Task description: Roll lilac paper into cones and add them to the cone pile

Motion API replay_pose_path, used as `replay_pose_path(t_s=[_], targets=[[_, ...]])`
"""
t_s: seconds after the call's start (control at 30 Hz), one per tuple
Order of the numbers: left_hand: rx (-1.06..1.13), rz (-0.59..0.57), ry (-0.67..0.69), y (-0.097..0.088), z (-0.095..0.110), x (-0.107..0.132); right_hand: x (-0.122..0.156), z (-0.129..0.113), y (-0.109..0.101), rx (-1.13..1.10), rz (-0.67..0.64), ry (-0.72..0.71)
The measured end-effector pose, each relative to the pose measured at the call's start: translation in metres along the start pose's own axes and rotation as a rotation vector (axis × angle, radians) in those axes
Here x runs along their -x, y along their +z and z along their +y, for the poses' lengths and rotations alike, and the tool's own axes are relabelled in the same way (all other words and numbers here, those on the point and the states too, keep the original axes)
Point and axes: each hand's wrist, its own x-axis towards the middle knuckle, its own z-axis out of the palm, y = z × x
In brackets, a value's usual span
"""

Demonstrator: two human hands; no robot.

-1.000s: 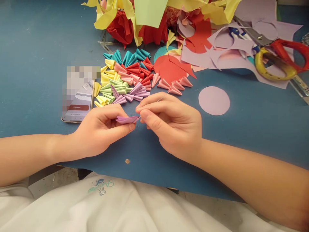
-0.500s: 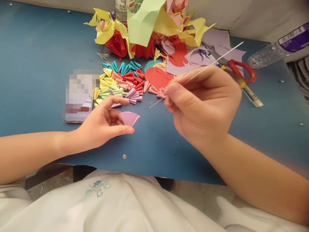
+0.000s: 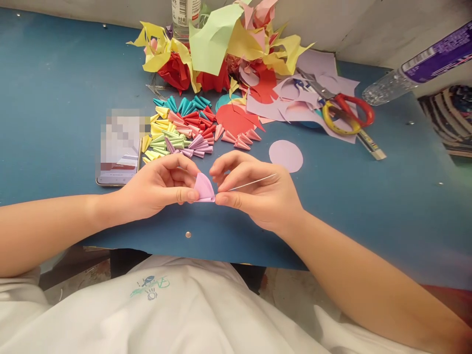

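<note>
Two hands meet over the near edge of the blue tabletop [image 3: 55, 98], both working one folded lilac paper piece [image 3: 204, 188] that sits between them just above the surface. The left hand [image 3: 158, 189] is closed on it, thumb below and forefinger curled over its rounded top; the right hand [image 3: 254, 191] pinches its right corner with thumb and forefinger while a thin needle-like stick [image 3: 252, 182] lies trapped across the same fingers. Thin craft paper of this kind is judged nearly weightless, limp and easy to crease or tear, so a light fingertip pinch at the folded edge or pointed corner suits it better than a squeeze on the open curve. Beyond lie a cluster of rolled paper cones [image 3: 184, 129], a lilac paper circle [image 3: 286, 156], scissors [image 3: 344, 114] and a phone [image 3: 118, 162].
</note>
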Motion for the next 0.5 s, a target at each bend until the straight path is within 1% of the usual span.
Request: replay_pose_path(t_s=[0.07,0.13,0.2,0.3,0.4,0.5], targets=[[-0.015,0.018,-0.010,0.0003,0.0002,0.0000,-0.0002,0.0039,-0.0005,0.056,-0.002,-0.109],[-0.022,0.019,-0.033,0.0008,0.0004,0.0002,0.0001,0.0073,-0.0004,0.082,-0.017,-0.187],[-0.024,0.008,-0.064,0.0018,0.0008,0.0009,0.0011,0.0094,0.0007,0.096,-0.017,-0.230],[-0.050,-0.001,-0.093,0.0031,0.0015,0.0018,0.0024,0.0105,0.0038,0.151,0.034,-0.298],[-0.122,0.014,-0.106,0.0031,0.0012,0.0022,0.0028,0.0104,0.0065,0.235,0.057,-0.389],[-0.184,0.042,-0.109,0.0018,-0.0005,0.0024,0.0031,0.0107,0.0090,0.349,0.090,-0.435]])
